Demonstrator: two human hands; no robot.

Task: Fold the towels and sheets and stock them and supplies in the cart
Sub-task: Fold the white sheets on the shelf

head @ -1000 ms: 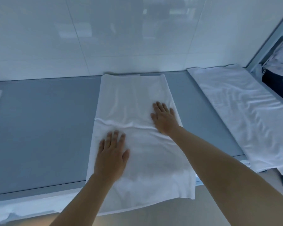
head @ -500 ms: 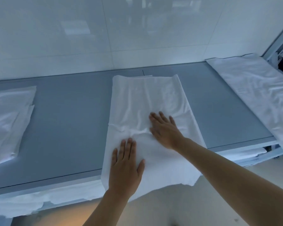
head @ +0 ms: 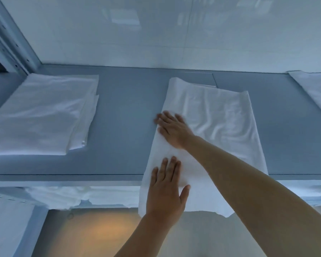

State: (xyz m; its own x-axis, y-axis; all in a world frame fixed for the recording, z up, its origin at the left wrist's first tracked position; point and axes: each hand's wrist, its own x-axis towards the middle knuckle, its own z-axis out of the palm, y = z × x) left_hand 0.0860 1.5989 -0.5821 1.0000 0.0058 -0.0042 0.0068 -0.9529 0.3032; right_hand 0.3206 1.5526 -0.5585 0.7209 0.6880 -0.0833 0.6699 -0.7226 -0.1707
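Right hand point(head: 171, 129): was shifted from the centre to the left edge of the white folded cloth sheet point(head: 211, 127), fingers flat.
Left hand point(head: 166, 190): was pressed flat at the near overhang.
Sheet: was spread on the grey table point(head: 124, 117).

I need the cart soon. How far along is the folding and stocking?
Done: one folded sheet lies at the left of the table. In hand: the left hand and right hand press flat on the middle sheet, which hangs over the near edge, only partly folded. Left: another sheet at the right, and all stocking; no cart shows.
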